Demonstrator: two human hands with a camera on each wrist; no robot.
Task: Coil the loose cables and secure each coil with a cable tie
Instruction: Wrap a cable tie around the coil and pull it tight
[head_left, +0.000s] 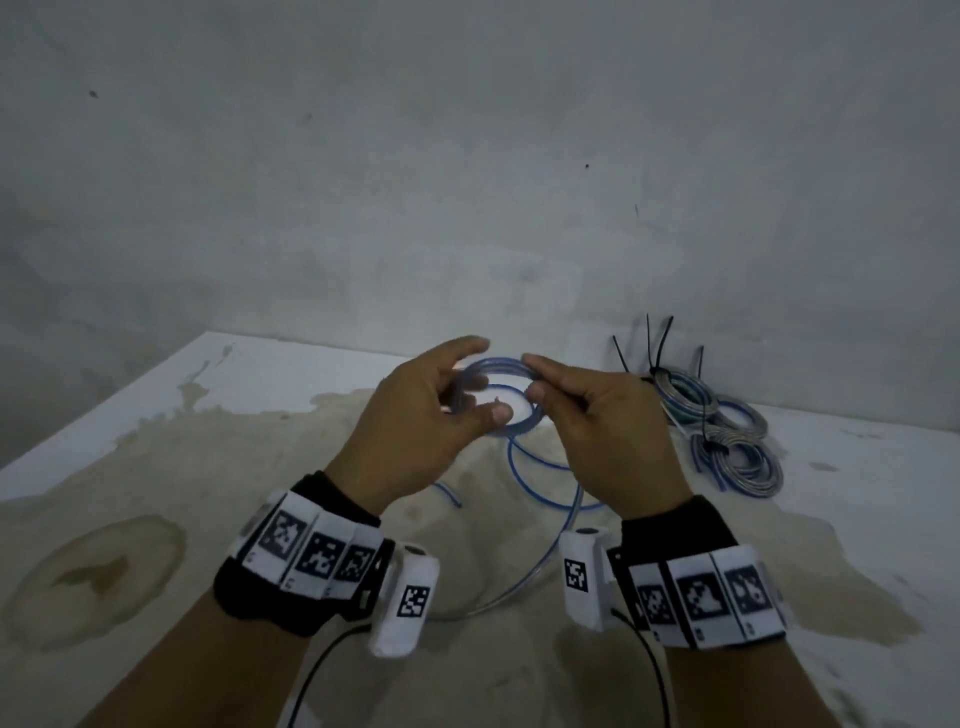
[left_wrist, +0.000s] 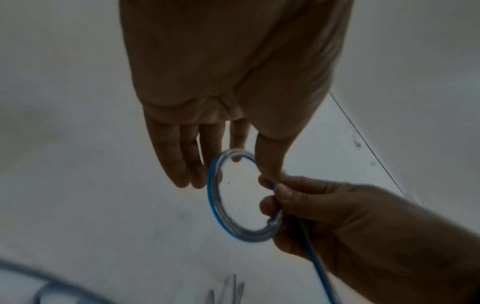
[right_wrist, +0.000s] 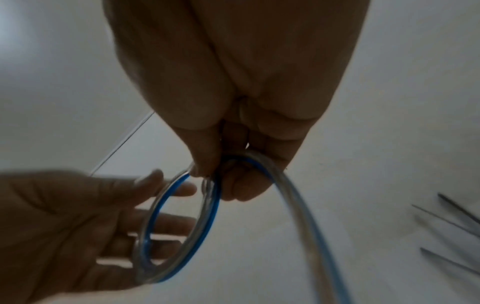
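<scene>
Dim, flat light throughout; wrist views are soft, blurred, and bent at the edges.

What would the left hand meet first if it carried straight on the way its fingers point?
Probably the coil itself: the left hand fingers already lie against it. Beyond it, the right hand.

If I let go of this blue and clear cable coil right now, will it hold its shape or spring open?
The cable coil will probably spring open: no tie binds it, and only the right hand pinches its loops. The tail on the table lies in loose curves, so it looks floppy and light. The finished coils all carry ties.
</scene>
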